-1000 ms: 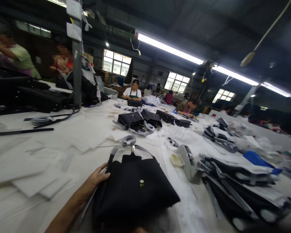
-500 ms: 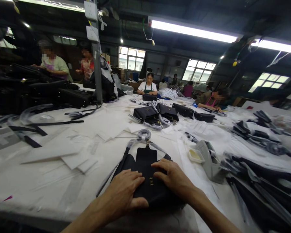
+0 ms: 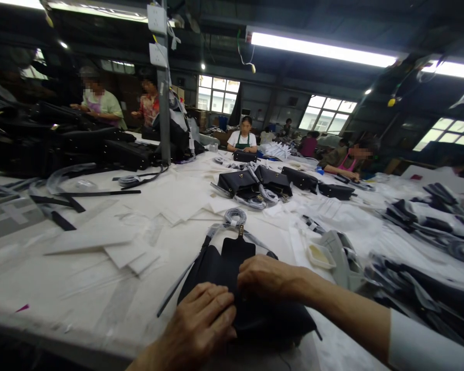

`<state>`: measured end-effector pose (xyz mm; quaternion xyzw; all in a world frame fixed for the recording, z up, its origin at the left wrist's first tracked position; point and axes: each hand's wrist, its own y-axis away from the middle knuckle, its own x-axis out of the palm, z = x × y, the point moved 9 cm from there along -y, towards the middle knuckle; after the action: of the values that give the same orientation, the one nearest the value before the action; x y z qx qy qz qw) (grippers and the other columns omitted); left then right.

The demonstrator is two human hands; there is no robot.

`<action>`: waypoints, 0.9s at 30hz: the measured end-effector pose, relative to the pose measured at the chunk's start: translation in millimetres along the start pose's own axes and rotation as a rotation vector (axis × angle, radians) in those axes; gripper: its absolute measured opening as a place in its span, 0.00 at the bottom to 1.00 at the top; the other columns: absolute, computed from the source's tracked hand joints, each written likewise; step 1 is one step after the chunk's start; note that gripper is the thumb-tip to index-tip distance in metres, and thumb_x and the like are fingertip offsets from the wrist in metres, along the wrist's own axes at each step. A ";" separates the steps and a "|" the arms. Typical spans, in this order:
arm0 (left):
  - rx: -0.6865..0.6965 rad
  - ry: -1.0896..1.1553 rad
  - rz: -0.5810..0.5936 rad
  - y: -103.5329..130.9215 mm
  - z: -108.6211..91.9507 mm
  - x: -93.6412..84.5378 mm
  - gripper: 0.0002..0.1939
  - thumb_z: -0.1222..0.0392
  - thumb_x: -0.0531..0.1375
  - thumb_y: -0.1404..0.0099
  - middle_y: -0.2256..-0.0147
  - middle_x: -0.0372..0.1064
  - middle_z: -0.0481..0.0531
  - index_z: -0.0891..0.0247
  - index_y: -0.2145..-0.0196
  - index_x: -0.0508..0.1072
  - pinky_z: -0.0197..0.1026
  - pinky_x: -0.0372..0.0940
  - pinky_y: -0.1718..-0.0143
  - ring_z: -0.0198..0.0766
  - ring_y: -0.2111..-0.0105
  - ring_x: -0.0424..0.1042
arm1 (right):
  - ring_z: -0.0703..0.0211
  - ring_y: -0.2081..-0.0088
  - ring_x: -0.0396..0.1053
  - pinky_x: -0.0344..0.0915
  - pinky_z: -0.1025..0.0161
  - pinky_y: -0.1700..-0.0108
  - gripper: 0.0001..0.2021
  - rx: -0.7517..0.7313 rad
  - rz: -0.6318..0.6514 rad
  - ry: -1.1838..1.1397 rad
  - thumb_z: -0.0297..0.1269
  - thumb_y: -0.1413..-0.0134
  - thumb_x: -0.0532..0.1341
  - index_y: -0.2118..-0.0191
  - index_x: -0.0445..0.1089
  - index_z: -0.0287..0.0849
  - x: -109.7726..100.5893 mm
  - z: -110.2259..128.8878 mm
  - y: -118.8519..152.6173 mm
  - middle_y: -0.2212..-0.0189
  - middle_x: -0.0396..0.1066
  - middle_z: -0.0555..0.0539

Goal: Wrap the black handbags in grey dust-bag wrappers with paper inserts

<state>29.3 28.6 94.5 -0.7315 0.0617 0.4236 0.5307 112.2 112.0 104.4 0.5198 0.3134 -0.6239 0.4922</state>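
Note:
A black handbag [image 3: 270,317] lies on the white table in front of me, its flap strap [image 3: 237,250] pointing away with a gold fitting at the tip. On the bag's left side rests my left hand [image 3: 206,317], fingers bent and close together; what they may grip is hidden. My right hand [image 3: 265,278] is curled over the middle of the bag, fingertips pressed together and turned down, and it covers the gold clasp. A wrapped coil of strap [image 3: 235,217] sits beyond the bag.
White sheets [image 3: 127,252] lie at the left. A grey tape dispenser [image 3: 342,257] and a small white tray [image 3: 320,256] stand at the right, beside wrapped black straps [image 3: 421,288]. More black bags [image 3: 237,181] lie further back. A metal post [image 3: 164,103] rises at the left; people sit around the table.
My right hand has curled its fingers and moved over the clasp. My left hand has shifted down a little with its fingers drawn together. The view has turned slightly left.

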 end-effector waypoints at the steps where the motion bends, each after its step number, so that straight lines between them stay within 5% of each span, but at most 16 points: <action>1: 0.015 -0.033 -0.075 6.5 -6.4 -0.8 0.11 0.65 0.53 0.27 0.59 0.78 0.53 0.61 0.53 0.75 0.44 0.63 0.44 0.39 0.55 0.76 | 0.63 0.70 0.68 0.60 0.67 0.67 0.07 -0.089 0.011 0.076 0.25 0.42 0.61 0.67 0.75 0.42 -0.4 6.5 0.5 0.71 0.74 0.51; 4: 0.046 -0.122 -0.201 25.7 -19.8 3.1 0.19 0.70 0.46 0.27 0.62 0.78 0.53 0.61 0.52 0.75 0.42 0.65 0.44 0.37 0.57 0.76 | 0.59 0.68 0.66 0.62 0.63 0.64 0.08 -0.266 0.021 0.295 0.30 0.36 0.58 0.66 0.73 0.42 -0.2 18.5 6.8 0.71 0.73 0.49; 7: 0.073 -0.210 -0.163 34.2 -22.9 8.7 0.21 0.69 0.45 0.26 0.57 0.78 0.53 0.62 0.47 0.73 0.43 0.59 0.38 0.37 0.49 0.74 | 0.56 0.65 0.69 0.65 0.59 0.58 0.12 -0.340 -0.053 0.443 0.32 0.32 0.52 0.59 0.73 0.40 -6.6 26.7 17.8 0.67 0.75 0.45; 12: 0.045 -0.300 -0.065 33.7 -19.4 6.0 0.23 0.71 0.43 0.26 0.45 0.72 0.53 0.63 0.41 0.69 0.53 0.48 0.32 0.43 0.38 0.64 | 0.56 0.48 0.71 0.58 0.53 0.37 0.16 -0.150 -0.347 0.369 0.30 0.30 0.50 0.42 0.66 0.39 -28.7 39.2 51.5 0.50 0.76 0.42; 16: 0.010 -0.309 -0.012 31.4 -17.7 10.6 0.23 0.70 0.44 0.26 0.43 0.70 0.55 0.63 0.38 0.66 0.54 0.47 0.32 0.44 0.37 0.62 | 0.51 0.43 0.69 0.56 0.51 0.34 0.26 0.011 -0.398 0.282 0.46 0.39 0.64 0.38 0.64 0.43 0.9 42.4 71.5 0.45 0.73 0.42; 20: -0.061 -0.309 0.133 18.8 -2.2 25.0 0.26 0.69 0.51 0.30 0.41 0.68 0.57 0.63 0.35 0.62 0.51 0.51 0.33 0.44 0.40 0.67 | 0.40 0.38 0.63 0.60 0.41 0.37 0.39 0.216 -0.359 0.378 0.41 0.49 0.71 0.33 0.57 0.47 42.1 20.3 70.2 0.37 0.63 0.40; 23: -0.219 -0.254 0.326 8.7 24.7 41.8 0.27 0.66 0.56 0.33 0.43 0.69 0.60 0.58 0.37 0.64 0.61 0.54 0.37 0.51 0.43 0.69 | 0.42 0.42 0.68 0.64 0.43 0.40 0.33 0.280 -0.430 0.427 0.35 0.44 0.66 0.34 0.59 0.50 51.8 8.3 70.6 0.39 0.67 0.43; 27: -0.261 -0.237 0.464 9.6 41.3 60.5 0.23 0.62 0.58 0.31 0.45 0.71 0.64 0.54 0.39 0.68 0.67 0.58 0.43 0.58 0.47 0.72 | 0.46 0.45 0.72 0.69 0.48 0.45 0.26 0.146 -0.505 0.651 0.26 0.39 0.53 0.36 0.63 0.45 57.7 18.7 73.1 0.42 0.71 0.45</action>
<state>39.5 80.4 42.9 -0.7054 0.1098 0.6204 0.3247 175.9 55.2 62.9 0.6303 0.5253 -0.5487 0.1606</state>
